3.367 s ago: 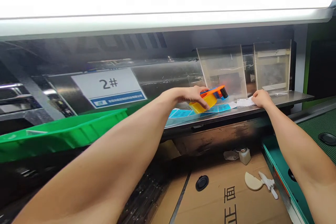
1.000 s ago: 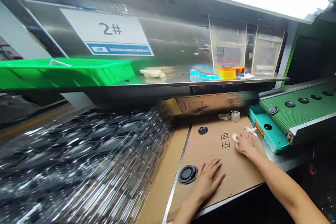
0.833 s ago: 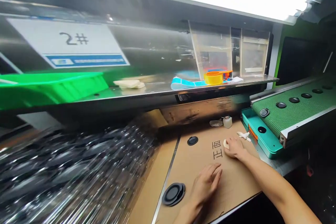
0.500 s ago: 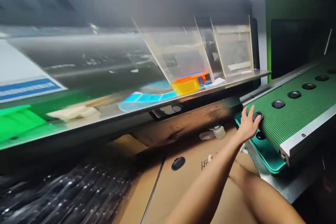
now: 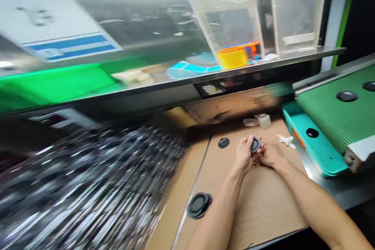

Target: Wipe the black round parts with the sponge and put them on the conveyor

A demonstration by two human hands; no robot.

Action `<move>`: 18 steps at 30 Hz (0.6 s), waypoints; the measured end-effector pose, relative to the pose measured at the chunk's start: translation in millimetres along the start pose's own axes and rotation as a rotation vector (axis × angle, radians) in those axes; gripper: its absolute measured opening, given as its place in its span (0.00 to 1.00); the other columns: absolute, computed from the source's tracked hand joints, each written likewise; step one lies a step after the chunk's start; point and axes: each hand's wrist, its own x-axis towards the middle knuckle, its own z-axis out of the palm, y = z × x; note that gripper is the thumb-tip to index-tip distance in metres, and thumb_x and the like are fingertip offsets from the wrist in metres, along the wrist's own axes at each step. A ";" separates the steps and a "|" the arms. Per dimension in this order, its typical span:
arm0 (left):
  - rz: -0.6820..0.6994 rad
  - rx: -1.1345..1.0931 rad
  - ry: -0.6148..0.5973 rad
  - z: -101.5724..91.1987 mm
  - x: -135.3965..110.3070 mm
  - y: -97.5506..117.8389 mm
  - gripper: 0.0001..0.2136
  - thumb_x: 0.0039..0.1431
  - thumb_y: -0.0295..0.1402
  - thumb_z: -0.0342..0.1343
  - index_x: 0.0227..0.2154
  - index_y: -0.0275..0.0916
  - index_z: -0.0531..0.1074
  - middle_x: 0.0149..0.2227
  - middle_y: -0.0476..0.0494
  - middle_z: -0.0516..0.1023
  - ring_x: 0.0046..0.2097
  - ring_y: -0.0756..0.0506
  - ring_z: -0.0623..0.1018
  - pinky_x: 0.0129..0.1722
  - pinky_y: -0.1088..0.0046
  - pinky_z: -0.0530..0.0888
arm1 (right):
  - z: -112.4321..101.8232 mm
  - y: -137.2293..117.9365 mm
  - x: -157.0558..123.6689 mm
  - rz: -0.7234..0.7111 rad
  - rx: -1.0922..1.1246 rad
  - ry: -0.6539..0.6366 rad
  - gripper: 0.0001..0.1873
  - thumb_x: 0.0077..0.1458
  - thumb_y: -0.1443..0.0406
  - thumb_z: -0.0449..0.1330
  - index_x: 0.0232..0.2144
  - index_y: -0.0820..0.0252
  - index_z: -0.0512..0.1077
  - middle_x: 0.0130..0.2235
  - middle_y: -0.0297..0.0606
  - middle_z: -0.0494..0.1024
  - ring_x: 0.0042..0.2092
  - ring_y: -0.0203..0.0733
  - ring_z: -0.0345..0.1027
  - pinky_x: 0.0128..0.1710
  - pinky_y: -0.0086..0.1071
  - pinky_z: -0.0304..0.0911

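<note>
A round black plastic lid (image 5: 255,145) is held up over the cardboard-covered worktop. My left hand (image 5: 244,155) is closed on its left side, thumb across the face. My right hand (image 5: 268,153) meets the lid's right edge with curled fingers; part of that grip is blurred. A single black lid (image 5: 223,143) lies flat on the cardboard to the left of my hands. Nearer to me, beside my left forearm, sits a small stack of black lids (image 5: 199,205).
A green conveyor belt (image 5: 328,111) carrying black lids ends at the right, above a teal tray (image 5: 324,160) with one lid inside. Many shiny clear-wrapped stacks (image 5: 117,187) fill the left. A metal shelf (image 5: 164,85) crosses behind, holding yellow tape (image 5: 233,59). A small white bottle (image 5: 264,121) stands behind my hands.
My left hand has come back from the belt's end with a lid, and both hands now meet over the cardboard. The head view has swung right and down.
</note>
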 end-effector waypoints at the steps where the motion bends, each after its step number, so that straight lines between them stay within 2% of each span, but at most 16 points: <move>1: -0.006 -0.051 0.100 -21.9 -1.8 -9.7 0.21 0.54 0.49 0.66 0.35 0.38 0.64 0.35 0.43 0.80 0.28 0.50 0.79 0.23 0.79 0.70 | 0.0 0.9 1.4 -0.011 0.001 0.054 0.15 0.61 0.61 0.57 0.49 0.56 0.75 0.49 0.44 0.77 0.52 0.50 0.65 0.55 0.43 0.58; 3: -0.006 -0.143 0.226 -50.7 -2.9 -26.4 0.19 0.55 0.45 0.66 0.37 0.39 0.64 0.36 0.46 0.80 0.29 0.49 0.80 0.24 0.78 0.71 | -0.2 1.7 5.5 -0.010 0.029 0.234 0.17 0.61 0.62 0.55 0.50 0.57 0.74 0.50 0.46 0.77 0.52 0.51 0.65 0.56 0.44 0.57; 4: -0.009 -0.185 0.236 -57.4 -2.3 -32.6 0.18 0.56 0.43 0.66 0.38 0.39 0.65 0.36 0.46 0.80 0.30 0.49 0.80 0.25 0.78 0.72 | -0.1 0.0 7.3 -0.016 0.067 0.331 0.18 0.61 0.61 0.55 0.51 0.58 0.74 0.50 0.47 0.76 0.53 0.52 0.66 0.56 0.45 0.58; 6: -0.043 -0.286 0.162 -58.4 0.5 -40.4 0.14 0.60 0.42 0.63 0.41 0.38 0.69 0.37 0.45 0.80 0.33 0.48 0.81 0.29 0.76 0.74 | 2.1 -9.3 7.4 -0.075 0.147 0.453 0.19 0.62 0.58 0.55 0.51 0.58 0.73 0.52 0.47 0.76 0.54 0.52 0.66 0.57 0.45 0.60; 8: -0.125 -0.439 0.038 -51.3 5.5 -43.2 0.15 0.65 0.44 0.55 0.41 0.36 0.72 0.37 0.41 0.81 0.37 0.45 0.81 0.35 0.72 0.77 | 7.6 -24.3 1.0 -0.170 0.176 0.461 0.19 0.63 0.56 0.55 0.52 0.56 0.73 0.51 0.46 0.76 0.53 0.52 0.67 0.56 0.46 0.62; 9: -0.178 -0.531 -0.014 -47.8 8.9 -43.6 0.18 0.68 0.47 0.50 0.39 0.35 0.73 0.37 0.39 0.81 0.40 0.44 0.82 0.41 0.69 0.77 | 11.2 -31.7 -3.9 -0.212 0.158 0.433 0.19 0.63 0.56 0.55 0.52 0.55 0.74 0.50 0.46 0.76 0.53 0.52 0.68 0.55 0.46 0.63; 11: -0.279 -0.647 -0.038 -45.2 16.5 -43.8 0.25 0.70 0.50 0.43 0.36 0.33 0.74 0.38 0.34 0.81 0.43 0.42 0.81 0.48 0.67 0.76 | 19.2 -41.8 -13.8 -0.266 0.068 0.409 0.19 0.63 0.55 0.55 0.52 0.52 0.74 0.49 0.47 0.75 0.51 0.55 0.68 0.53 0.50 0.65; 13: -0.331 -0.711 -0.029 -48.4 23.7 -45.0 0.27 0.70 0.50 0.39 0.35 0.33 0.74 0.39 0.32 0.81 0.43 0.40 0.81 0.51 0.62 0.74 | 26.1 -42.9 -17.8 -0.351 0.007 0.388 0.19 0.63 0.55 0.55 0.53 0.50 0.74 0.52 0.48 0.74 0.52 0.56 0.68 0.52 0.50 0.65; 16: -0.301 -0.746 -0.050 -53.8 30.2 -49.4 0.27 0.71 0.47 0.35 0.38 0.33 0.75 0.41 0.31 0.81 0.44 0.40 0.81 0.55 0.58 0.71 | 31.8 -31.3 -7.3 -0.439 -0.073 0.391 0.20 0.62 0.55 0.55 0.54 0.48 0.73 0.54 0.48 0.74 0.52 0.57 0.69 0.50 0.50 0.66; 18: -0.256 -0.746 -0.086 -52.9 32.1 -52.7 0.24 0.71 0.44 0.38 0.40 0.34 0.77 0.43 0.32 0.81 0.44 0.40 0.81 0.56 0.59 0.69 | 32.6 -20.7 4.5 -0.404 -0.148 0.464 0.21 0.62 0.53 0.53 0.53 0.51 0.74 0.54 0.51 0.74 0.50 0.60 0.70 0.47 0.52 0.66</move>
